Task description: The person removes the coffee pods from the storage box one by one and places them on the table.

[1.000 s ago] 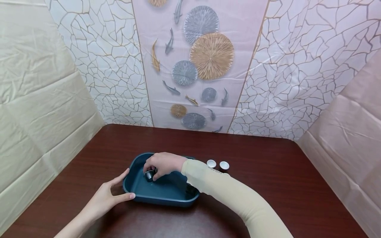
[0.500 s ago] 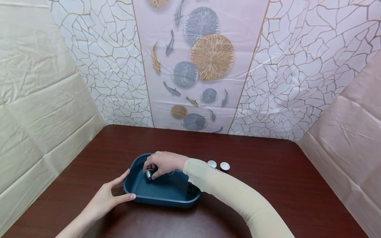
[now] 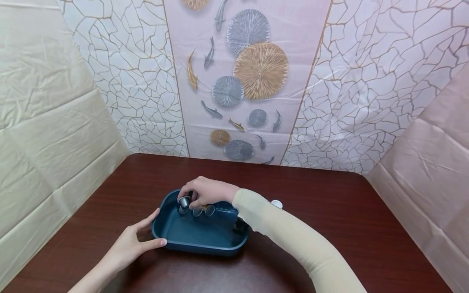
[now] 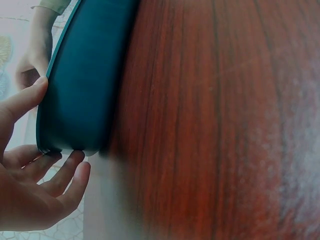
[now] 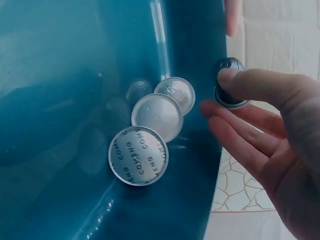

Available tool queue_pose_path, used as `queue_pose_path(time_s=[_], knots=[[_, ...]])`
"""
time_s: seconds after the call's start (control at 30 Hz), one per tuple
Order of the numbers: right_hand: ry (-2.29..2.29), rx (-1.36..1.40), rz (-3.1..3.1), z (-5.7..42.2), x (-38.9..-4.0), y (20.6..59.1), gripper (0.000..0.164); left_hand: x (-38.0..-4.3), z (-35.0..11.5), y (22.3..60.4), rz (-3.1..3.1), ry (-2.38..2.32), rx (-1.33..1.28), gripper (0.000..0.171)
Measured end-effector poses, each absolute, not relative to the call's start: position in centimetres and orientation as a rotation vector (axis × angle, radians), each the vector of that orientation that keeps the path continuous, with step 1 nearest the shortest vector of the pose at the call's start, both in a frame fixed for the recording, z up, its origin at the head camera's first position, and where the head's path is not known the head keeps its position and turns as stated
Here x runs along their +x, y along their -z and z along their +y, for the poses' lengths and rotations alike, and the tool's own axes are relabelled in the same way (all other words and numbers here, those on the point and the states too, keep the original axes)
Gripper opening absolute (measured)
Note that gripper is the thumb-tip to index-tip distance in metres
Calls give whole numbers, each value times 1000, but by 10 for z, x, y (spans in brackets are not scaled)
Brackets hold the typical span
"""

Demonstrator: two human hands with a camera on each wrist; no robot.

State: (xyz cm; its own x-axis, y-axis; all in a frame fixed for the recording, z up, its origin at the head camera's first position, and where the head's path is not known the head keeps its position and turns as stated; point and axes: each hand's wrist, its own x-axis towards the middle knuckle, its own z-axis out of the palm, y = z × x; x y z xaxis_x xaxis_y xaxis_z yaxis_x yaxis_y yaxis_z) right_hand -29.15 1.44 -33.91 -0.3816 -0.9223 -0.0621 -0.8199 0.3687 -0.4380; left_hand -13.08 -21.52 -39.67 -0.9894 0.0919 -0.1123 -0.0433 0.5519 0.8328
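The right grip [image 3: 205,191] is pinching a small dark capsule [image 3: 184,202] between thumb and fingertips, closed only as far as the capsule's width is allowing. That held capsule is hanging over the far-left part of the blue tray [image 3: 199,234], with its rim showing uppermost in the head view and its narrow end pointing down, so its axis is leaning nearer to upright than flat. Three more capsules [image 3: 210,210] are lying in a row inside the tray along its far wall, turning their round lids toward the person. The held one is sitting right at the left end of that row, overlapping the leftmost lid in the head view; whether the two are touching, I cannot tell. The tray's long axis is running left to right across the surface [image 3: 329,228], and the row is following it. The left grip [image 3: 133,242] is spreading wide, thumb and fingers bracing the tray's left end from outside and holding no capsule. It is staying near, but the right grip is clearly the nearer one, reaching across from the right. A white-lidded piece [image 3: 276,204] is standing outside, beyond the sleeve [image 3: 278,230]
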Motion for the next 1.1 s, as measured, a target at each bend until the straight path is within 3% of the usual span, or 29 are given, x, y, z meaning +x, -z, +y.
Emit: queue_pose_path(time_s=[0.73, 1.1], knots=[[665, -1573, 2326, 36, -285, 323, 30, -130, -214, 395, 2634, -1443, 39, 89], [873, -1398, 2435, 52, -269, 319, 27, -131, -214, 396, 2644, -1431, 44, 90]])
